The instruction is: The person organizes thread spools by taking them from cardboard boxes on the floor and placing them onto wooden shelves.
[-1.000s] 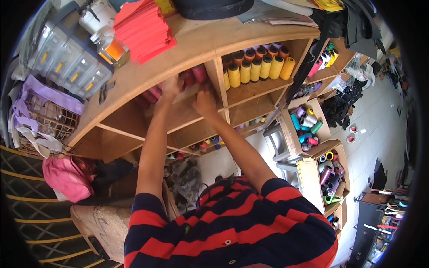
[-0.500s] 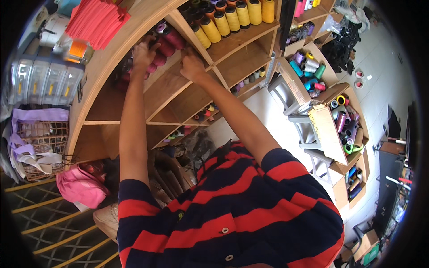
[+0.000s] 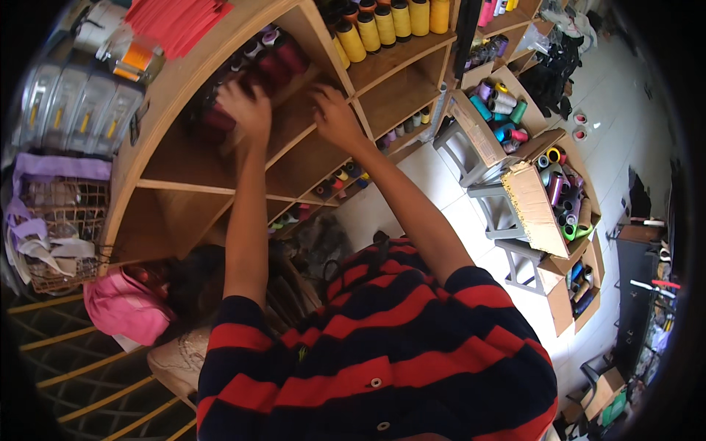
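My left hand (image 3: 246, 110) reaches into a wooden shelf compartment (image 3: 294, 110) and lies over a row of dark red thread cones (image 3: 254, 70). Its fingers curl onto one cone, and the palm side is hidden. My right hand (image 3: 331, 114) is a little to the right in the same compartment. Its fingers are spread on the shelf board near the upright divider (image 3: 323, 40), with nothing visible in it. Both forearms rise from my red and dark blue striped shirt (image 3: 382, 345).
Yellow thread cones (image 3: 382, 26) fill the neighbouring compartment. Small spools (image 3: 346, 176) line a lower shelf. Cardboard boxes of mixed-colour cones (image 3: 548, 191) sit on grey stools (image 3: 500, 213) to the right. A wire basket (image 3: 55, 220), a pink bag (image 3: 125, 305) and clear plastic boxes (image 3: 70, 106) are on the left.
The view has tilted and the shelf now sits higher in the picture. Both hands have stayed in the red-cone compartment, and the right hand has spread flat on the board.
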`<move>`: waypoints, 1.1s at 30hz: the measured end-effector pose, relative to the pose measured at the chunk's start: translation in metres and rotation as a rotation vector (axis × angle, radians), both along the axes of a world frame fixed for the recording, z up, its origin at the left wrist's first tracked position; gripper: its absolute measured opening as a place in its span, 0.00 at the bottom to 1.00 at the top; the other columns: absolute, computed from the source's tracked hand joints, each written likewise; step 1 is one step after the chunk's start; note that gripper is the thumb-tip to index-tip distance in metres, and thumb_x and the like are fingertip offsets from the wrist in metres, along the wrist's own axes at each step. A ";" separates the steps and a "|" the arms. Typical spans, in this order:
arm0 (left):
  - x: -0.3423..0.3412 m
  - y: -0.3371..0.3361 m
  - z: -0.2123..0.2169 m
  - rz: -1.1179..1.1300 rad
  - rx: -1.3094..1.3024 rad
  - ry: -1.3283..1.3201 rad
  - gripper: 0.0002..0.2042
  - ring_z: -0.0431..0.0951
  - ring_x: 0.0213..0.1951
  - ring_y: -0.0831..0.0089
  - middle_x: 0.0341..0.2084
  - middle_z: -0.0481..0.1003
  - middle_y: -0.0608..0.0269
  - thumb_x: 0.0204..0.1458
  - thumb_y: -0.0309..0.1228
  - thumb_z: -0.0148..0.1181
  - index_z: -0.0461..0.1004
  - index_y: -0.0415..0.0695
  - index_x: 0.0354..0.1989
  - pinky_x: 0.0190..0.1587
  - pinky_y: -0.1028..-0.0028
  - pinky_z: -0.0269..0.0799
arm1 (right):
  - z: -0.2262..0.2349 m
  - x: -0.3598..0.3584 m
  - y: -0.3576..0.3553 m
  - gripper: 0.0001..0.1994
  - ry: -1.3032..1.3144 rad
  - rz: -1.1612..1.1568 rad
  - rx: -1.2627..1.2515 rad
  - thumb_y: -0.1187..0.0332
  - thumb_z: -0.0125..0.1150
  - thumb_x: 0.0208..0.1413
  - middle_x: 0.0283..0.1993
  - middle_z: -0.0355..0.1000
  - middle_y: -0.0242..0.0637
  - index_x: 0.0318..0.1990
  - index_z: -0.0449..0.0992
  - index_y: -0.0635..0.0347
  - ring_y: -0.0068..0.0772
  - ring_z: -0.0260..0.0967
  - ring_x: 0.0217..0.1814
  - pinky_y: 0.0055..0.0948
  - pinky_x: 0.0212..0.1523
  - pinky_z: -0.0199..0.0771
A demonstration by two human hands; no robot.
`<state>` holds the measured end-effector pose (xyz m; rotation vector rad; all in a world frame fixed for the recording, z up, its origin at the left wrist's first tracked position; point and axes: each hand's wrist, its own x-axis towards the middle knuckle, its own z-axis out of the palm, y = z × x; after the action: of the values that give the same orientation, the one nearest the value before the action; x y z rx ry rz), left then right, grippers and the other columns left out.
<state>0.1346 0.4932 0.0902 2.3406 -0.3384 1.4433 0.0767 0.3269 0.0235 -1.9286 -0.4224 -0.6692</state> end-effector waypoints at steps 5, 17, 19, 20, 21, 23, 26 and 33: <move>-0.011 0.031 -0.052 -0.112 -0.030 0.443 0.17 0.69 0.46 0.48 0.47 0.68 0.50 0.44 0.26 0.57 0.71 0.42 0.46 0.48 0.55 0.65 | -0.009 -0.031 0.000 0.17 -0.058 -0.031 -0.023 0.80 0.54 0.45 0.55 0.63 0.48 0.47 0.70 0.65 0.52 0.62 0.55 0.42 0.55 0.65; -0.002 0.037 -0.070 -0.054 0.106 0.577 0.18 0.67 0.51 0.45 0.49 0.66 0.46 0.49 0.31 0.57 0.70 0.40 0.49 0.52 0.54 0.65 | -0.037 -0.074 -0.009 0.14 0.124 0.016 -0.088 0.79 0.53 0.48 0.52 0.62 0.50 0.45 0.68 0.68 0.54 0.62 0.53 0.43 0.52 0.65; -0.019 0.023 -0.074 -0.050 0.070 0.598 0.18 0.65 0.54 0.45 0.53 0.65 0.43 0.52 0.33 0.55 0.69 0.39 0.51 0.54 0.54 0.64 | -0.045 -0.082 -0.015 0.14 0.174 0.036 -0.045 0.78 0.54 0.50 0.51 0.62 0.50 0.46 0.68 0.68 0.53 0.65 0.51 0.41 0.50 0.66; -0.027 0.015 -0.076 -0.043 0.050 0.605 0.19 0.65 0.55 0.45 0.55 0.64 0.42 0.54 0.34 0.54 0.69 0.39 0.52 0.55 0.55 0.63 | -0.045 -0.085 -0.018 0.14 0.196 0.052 -0.023 0.77 0.54 0.51 0.51 0.62 0.50 0.47 0.68 0.67 0.53 0.66 0.49 0.40 0.49 0.67; -0.033 0.007 -0.078 -0.009 0.108 0.587 0.19 0.63 0.57 0.46 0.56 0.63 0.41 0.55 0.35 0.53 0.68 0.39 0.53 0.56 0.55 0.62 | -0.046 -0.090 -0.023 0.14 0.231 0.066 -0.011 0.78 0.54 0.51 0.51 0.62 0.50 0.47 0.68 0.67 0.53 0.66 0.49 0.40 0.48 0.68; -0.047 -0.007 -0.083 0.073 0.228 0.547 0.21 0.61 0.60 0.47 0.59 0.60 0.40 0.56 0.36 0.51 0.67 0.39 0.56 0.58 0.57 0.61 | -0.045 -0.100 -0.030 0.15 0.297 0.105 0.019 0.78 0.54 0.51 0.51 0.62 0.49 0.48 0.68 0.67 0.53 0.66 0.49 0.39 0.47 0.68; -0.072 -0.050 -0.074 -0.100 0.237 0.609 0.22 0.63 0.60 0.47 0.57 0.64 0.40 0.57 0.38 0.52 0.67 0.39 0.57 0.59 0.60 0.61 | -0.053 -0.112 -0.048 0.16 0.319 0.092 0.020 0.78 0.53 0.51 0.51 0.63 0.48 0.49 0.69 0.64 0.52 0.67 0.48 0.37 0.46 0.70; -0.163 -0.180 -0.075 -0.829 -0.535 0.964 0.20 0.74 0.51 0.58 0.49 0.74 0.47 0.60 0.37 0.51 0.67 0.35 0.55 0.54 0.69 0.67 | -0.051 -0.178 -0.142 0.15 0.589 0.067 0.305 0.70 0.52 0.58 0.50 0.69 0.45 0.52 0.69 0.63 0.40 0.70 0.49 0.33 0.48 0.70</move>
<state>-0.0285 0.3136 0.0154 1.8032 -0.4682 -0.0355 -0.1015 0.1848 -0.0271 -1.7082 -0.0102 -0.0918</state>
